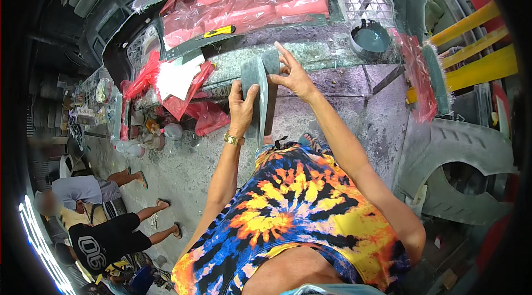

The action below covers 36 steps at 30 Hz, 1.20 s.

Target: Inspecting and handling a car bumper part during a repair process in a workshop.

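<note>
Both my hands are raised in front of my body with a grey sandpaper strip. The strip is bent over at the top, and a long end hangs down toward my feet with a dark brown side showing. My left hand, with a gold watch at the wrist, grips its left edge, thumb in front. On the other side my right hand holds the folded part between thumb and fingers, its index finger stretched upward. Some right fingertips are hidden behind the strip.
Ahead lies a large dark moulded vehicle part with red plastic film. On it are a yellow cutter knife and a bowl of dark grey paste. A grey fender stands right; two people work at lower left.
</note>
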Each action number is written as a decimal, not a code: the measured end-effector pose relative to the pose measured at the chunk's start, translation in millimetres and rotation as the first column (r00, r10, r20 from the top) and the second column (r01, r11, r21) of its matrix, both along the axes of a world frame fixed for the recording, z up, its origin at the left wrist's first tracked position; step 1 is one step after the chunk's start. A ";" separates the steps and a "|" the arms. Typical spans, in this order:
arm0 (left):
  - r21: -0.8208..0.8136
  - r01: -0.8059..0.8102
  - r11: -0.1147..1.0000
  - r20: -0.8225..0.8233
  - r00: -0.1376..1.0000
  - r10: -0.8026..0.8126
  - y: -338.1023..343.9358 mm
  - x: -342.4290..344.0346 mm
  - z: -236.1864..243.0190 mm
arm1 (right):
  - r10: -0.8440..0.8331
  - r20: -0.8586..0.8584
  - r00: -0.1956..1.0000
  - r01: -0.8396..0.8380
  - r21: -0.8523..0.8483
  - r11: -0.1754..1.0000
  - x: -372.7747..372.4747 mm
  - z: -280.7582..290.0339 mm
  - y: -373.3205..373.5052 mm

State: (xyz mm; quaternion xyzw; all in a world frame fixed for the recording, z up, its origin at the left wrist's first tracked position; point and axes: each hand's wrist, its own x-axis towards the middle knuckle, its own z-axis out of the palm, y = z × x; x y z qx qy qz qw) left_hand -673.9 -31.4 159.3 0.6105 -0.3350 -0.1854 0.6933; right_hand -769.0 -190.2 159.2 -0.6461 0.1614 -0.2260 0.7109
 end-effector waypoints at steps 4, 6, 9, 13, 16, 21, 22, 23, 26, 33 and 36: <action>0.087 0.061 0.994 0.055 0.996 -0.066 8.8 15.1 -6.7 | -0.055 -0.006 0.998 0.055 0.197 0.979 6.9 11.8 -1.8; 0.174 0.094 0.980 0.073 0.991 -0.108 11.5 12.9 -11.5 | -0.189 -0.009 0.982 0.185 0.237 0.954 14.7 7.8 -16.7; 0.137 0.049 0.989 0.033 0.998 -0.054 8.9 7.1 -19.2 | -0.166 -0.062 0.984 0.177 0.287 0.941 12.8 15.3 -21.2; 0.072 0.022 0.997 -0.073 0.997 -0.017 -2.2 2.1 8.0 | -0.001 -0.118 0.993 0.018 0.143 0.990 15.3 -5.7 -2.9; -0.003 -0.009 1.000 -0.301 0.953 0.007 -5.0 18.3 -16.0 | 0.007 -0.143 0.990 -0.003 0.028 1.000 10.4 -21.6 22.2; -0.039 -0.123 0.992 -0.435 0.896 0.094 -5.3 40.0 -24.0 | 0.141 -0.187 0.972 -0.146 -0.010 0.989 -30.7 -68.4 70.1; -0.022 -0.148 0.989 -0.439 0.890 0.123 -3.2 43.9 -26.2 | 0.207 -0.277 0.938 -0.209 0.023 0.978 -45.7 -83.4 78.4; -0.018 -0.164 0.986 -0.423 0.895 0.141 -0.7 47.4 -27.5 | 0.273 -0.361 0.892 -0.269 0.062 0.961 -59.2 -94.1 82.6; -0.046 -0.229 0.972 -0.454 0.872 0.184 7.3 54.1 -28.2 | 0.337 -0.536 0.774 -0.448 -0.088 0.890 -96.9 -109.2 63.1; -0.024 -0.271 0.962 -0.480 0.848 0.226 23.3 50.9 -31.0 | 0.227 -0.291 0.929 -0.167 0.219 0.961 -38.0 -72.5 45.2; 0.012 -0.278 0.961 -0.459 0.852 0.252 22.1 46.2 -30.4 | 0.223 -0.216 0.950 -0.185 0.185 0.965 23.5 -37.0 45.5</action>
